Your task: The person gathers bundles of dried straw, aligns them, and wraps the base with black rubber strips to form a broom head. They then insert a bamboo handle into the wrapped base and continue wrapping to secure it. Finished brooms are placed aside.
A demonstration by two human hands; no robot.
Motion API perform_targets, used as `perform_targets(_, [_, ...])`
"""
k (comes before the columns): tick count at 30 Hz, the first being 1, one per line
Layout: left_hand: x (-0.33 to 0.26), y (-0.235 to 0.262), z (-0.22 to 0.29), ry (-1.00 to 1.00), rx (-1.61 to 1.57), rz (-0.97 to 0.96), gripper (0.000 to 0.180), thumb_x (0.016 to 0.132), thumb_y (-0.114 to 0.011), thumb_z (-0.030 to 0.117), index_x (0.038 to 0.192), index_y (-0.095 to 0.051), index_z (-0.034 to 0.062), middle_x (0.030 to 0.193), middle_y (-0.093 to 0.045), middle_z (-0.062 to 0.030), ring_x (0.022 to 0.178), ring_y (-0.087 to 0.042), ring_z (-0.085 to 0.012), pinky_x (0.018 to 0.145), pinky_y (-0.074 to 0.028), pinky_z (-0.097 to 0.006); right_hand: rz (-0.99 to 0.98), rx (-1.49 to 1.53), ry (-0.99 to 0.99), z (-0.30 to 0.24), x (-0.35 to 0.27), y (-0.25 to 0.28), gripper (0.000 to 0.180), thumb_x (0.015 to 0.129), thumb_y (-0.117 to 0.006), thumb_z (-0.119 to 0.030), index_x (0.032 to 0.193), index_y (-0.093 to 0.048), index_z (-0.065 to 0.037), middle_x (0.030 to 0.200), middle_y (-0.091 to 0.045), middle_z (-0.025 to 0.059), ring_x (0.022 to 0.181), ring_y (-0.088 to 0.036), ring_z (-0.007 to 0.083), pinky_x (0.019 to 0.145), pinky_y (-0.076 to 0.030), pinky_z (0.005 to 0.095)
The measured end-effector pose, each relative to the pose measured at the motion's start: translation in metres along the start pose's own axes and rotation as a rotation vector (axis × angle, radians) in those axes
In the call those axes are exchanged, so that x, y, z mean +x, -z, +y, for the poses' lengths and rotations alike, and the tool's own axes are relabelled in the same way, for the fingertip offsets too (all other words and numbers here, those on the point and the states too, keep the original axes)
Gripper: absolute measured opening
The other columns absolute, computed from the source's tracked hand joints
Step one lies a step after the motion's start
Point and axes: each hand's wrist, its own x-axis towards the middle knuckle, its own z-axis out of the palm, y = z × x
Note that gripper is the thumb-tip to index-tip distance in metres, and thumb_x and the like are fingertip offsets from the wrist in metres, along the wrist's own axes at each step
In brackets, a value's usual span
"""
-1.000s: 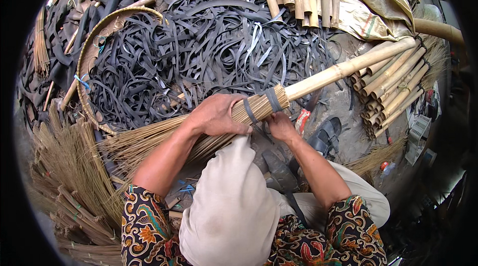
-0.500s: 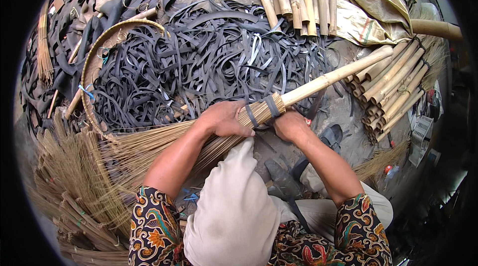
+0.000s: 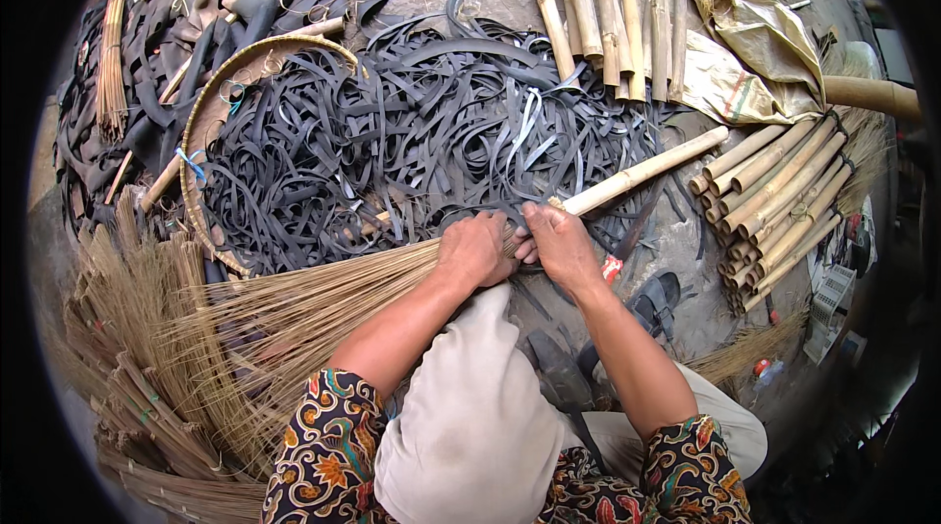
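Observation:
A stick broom lies slantwise across in front of me, its thin bristles fanning out to the left. From the bundle's bound end a pale bamboo handle runs up to the right. My left hand is closed around the bundle just short of that end. Right beside it, my right hand is closed at the binding, thumb on top, and appears to pinch a black rubber strip. Both hands hide most of the binding.
Beyond the hands spreads a heap of black rubber strips, with a curved basket rim at its left. Bamboo poles and a stack of cut bamboo lie right. Bundled bristles fill the lower left. A sandal is near my right forearm.
My right hand has come up from below the bundle to its top, close against my left. The left hand has shifted right, toward the binding. The handle's far end has swung lower and left.

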Motion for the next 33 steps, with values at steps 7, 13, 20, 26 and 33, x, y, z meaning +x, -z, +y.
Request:
perform_targets(7, [0.006, -0.008, -0.009, -0.047, -0.058, 0.039, 0.069, 0.077, -0.084, 0.042, 0.13, -0.063, 0.0034, 0.118, -0.074, -0.0236, 0.113, -0.07, -0.0424, 0.096, -0.056, -0.048, 0.036, -0.306, 0.184, 0.046, -0.037, 0.0, 0.03, 0.113, -0.054, -0.027, 0.104, -0.067, -0.003, 0.081, -0.058, 0.0, 0.07, -0.053, 0.009, 0.069, -0.048, 0.0269])
perform_targets(13, [0.035, 0.015, -0.031, -0.098, -0.427, -0.465, 0.092, 0.059, -0.091, 0.058, 0.122, -0.069, -0.0053, 0.117, -0.076, -0.0235, 0.113, -0.073, -0.0346, 0.1, -0.053, -0.042, -0.004, -0.131, -0.134, 0.05, -0.025, -0.001, 0.031, 0.112, -0.052, -0.024, 0.099, -0.068, -0.002, 0.081, -0.061, 0.0031, 0.072, -0.052, 0.011, 0.068, -0.045, 0.0301])
perform_targets(20, [-0.006, -0.016, -0.008, -0.093, 0.234, 0.238, 0.063, 0.074, -0.087, 0.028, 0.122, -0.061, -0.0017, 0.108, -0.072, -0.0216, 0.106, -0.071, -0.0423, 0.108, -0.049, -0.052, 0.047, -0.12, -0.122, 0.04, 0.003, -0.025, 0.032, 0.113, -0.051, -0.024, 0.098, -0.069, -0.002, 0.071, -0.053, -0.0021, 0.066, -0.047, 0.0087, 0.061, -0.039, 0.0278])
perform_targets(26, [0.016, -0.04, -0.021, -0.016, 0.188, 0.24, 0.061, 0.07, -0.093, 0.032, 0.113, -0.061, 0.0021, 0.107, -0.073, -0.02, 0.101, -0.074, -0.0372, 0.091, -0.059, -0.046, 0.106, 0.033, -0.091, 0.039, -0.021, -0.031, 0.033, 0.112, -0.051, -0.028, 0.091, -0.064, -0.006, 0.069, -0.043, -0.0057, 0.063, -0.037, 0.0061, 0.057, -0.031, 0.0274])
perform_targets(33, [0.011, -0.004, -0.014, 0.008, 0.067, 0.089, 0.067, 0.072, -0.092, 0.042, 0.114, -0.061, 0.0002, 0.101, -0.075, -0.0247, 0.103, -0.074, -0.0428, 0.091, -0.059, -0.05, 0.082, -0.003, -0.004, 0.068, -0.074, -0.022, 0.032, 0.114, -0.049, -0.03, 0.093, -0.063, -0.01, 0.069, -0.038, -0.0105, 0.062, -0.032, 0.0029, 0.055, -0.025, 0.0258])
